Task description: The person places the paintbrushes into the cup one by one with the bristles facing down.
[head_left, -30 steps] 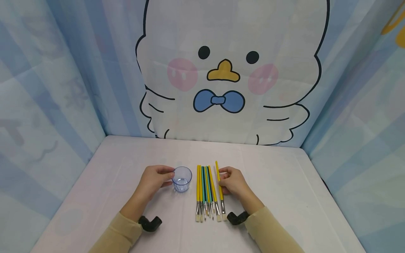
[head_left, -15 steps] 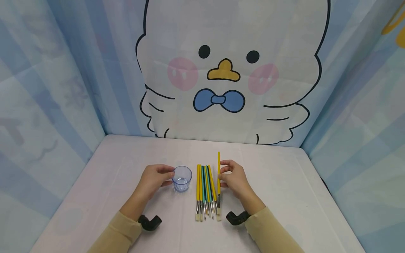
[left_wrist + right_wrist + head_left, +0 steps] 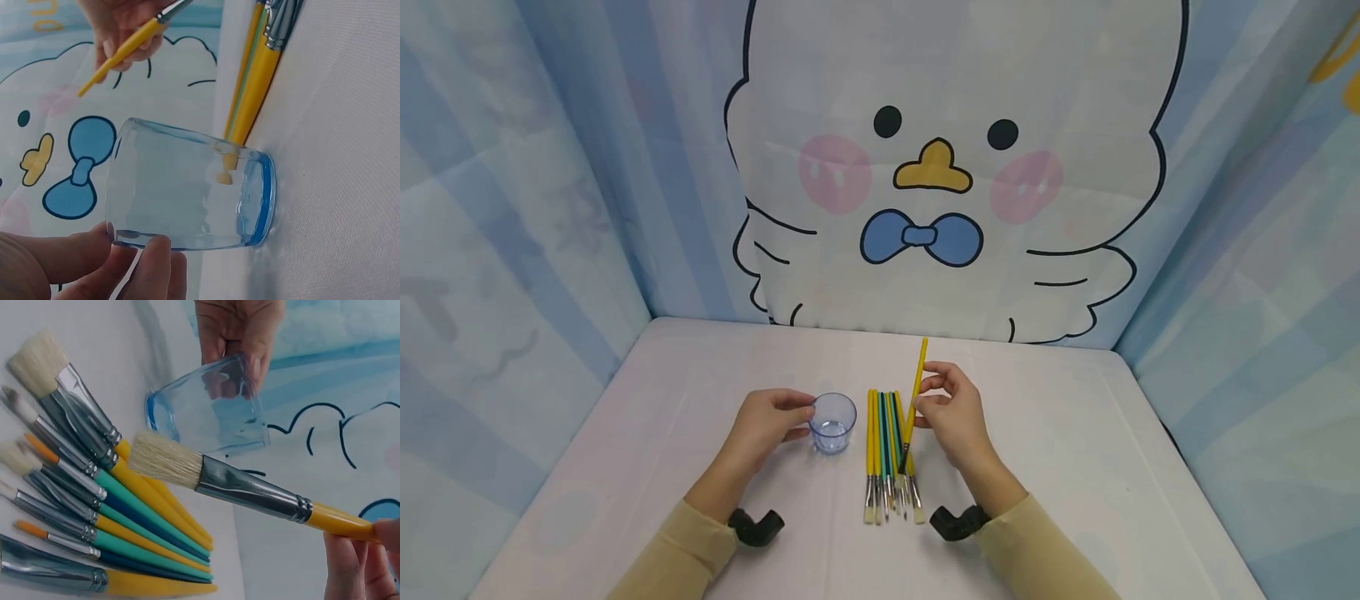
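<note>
My left hand [image 3: 767, 421] holds a clear bluish plastic cup [image 3: 832, 421] by its near-left side, thumb at the rim and fingers along the wall. Upright on the table, the cup looks to have nothing inside. A yellow-handled flat paintbrush [image 3: 253, 490] is pinched in my right hand [image 3: 955, 417] around the handle. It is raised and tilted, pale bristles down, its lower end overlapping the row of brushes in the head view. That row of several paintbrushes [image 3: 883, 442], with yellow, green and dark blue handles, lies to the right of the cup, bristles toward me.
A white cloth covers the table [image 3: 1037, 475]. Behind it hangs a curtain [image 3: 925, 300] printed with a cartoon bird, and striped blue curtains [image 3: 497, 250] close off both sides. A black curved piece [image 3: 756, 528] sits at each wrist.
My right hand has lifted the yellow paintbrush from the right end of the row and moved it up and left, tilting its bristles toward the others. My left hand and the cup stay put.
</note>
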Action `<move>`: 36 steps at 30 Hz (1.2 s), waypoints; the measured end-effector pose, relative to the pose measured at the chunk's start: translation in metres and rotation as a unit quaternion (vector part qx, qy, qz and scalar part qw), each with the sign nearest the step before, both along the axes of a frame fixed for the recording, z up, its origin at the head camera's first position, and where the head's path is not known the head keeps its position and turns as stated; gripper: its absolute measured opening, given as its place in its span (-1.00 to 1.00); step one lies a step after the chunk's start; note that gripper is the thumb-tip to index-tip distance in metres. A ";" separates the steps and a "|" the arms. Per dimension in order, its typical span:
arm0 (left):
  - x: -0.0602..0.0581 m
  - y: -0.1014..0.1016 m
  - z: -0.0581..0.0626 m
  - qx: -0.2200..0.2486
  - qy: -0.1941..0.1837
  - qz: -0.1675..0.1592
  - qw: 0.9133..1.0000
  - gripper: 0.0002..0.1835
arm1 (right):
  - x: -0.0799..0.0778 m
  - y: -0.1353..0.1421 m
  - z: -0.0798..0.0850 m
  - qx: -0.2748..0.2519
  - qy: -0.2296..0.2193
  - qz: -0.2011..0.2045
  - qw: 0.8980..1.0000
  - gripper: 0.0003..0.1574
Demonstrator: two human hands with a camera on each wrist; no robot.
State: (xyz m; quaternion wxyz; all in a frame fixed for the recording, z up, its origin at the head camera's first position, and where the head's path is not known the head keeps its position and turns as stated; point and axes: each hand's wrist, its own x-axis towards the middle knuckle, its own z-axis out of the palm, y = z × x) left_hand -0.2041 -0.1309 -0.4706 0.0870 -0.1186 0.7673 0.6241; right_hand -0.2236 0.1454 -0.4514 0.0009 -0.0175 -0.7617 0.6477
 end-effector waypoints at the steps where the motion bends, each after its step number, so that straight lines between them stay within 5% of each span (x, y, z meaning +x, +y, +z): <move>1: 0.000 0.000 0.000 0.001 -0.001 0.000 1.000 -0.75 | 0.001 -0.001 0.002 -0.004 0.008 0.003 1.000 -0.36; 19: 0.000 0.000 0.000 0.018 -0.002 -0.006 1.000 -0.76 | 0.016 -0.017 0.023 -0.053 0.092 0.028 0.994 -0.39; 36: 0.000 0.000 0.001 0.021 0.002 -0.005 1.000 -0.74 | 0.012 -0.041 0.033 -0.108 0.153 0.037 0.982 -0.42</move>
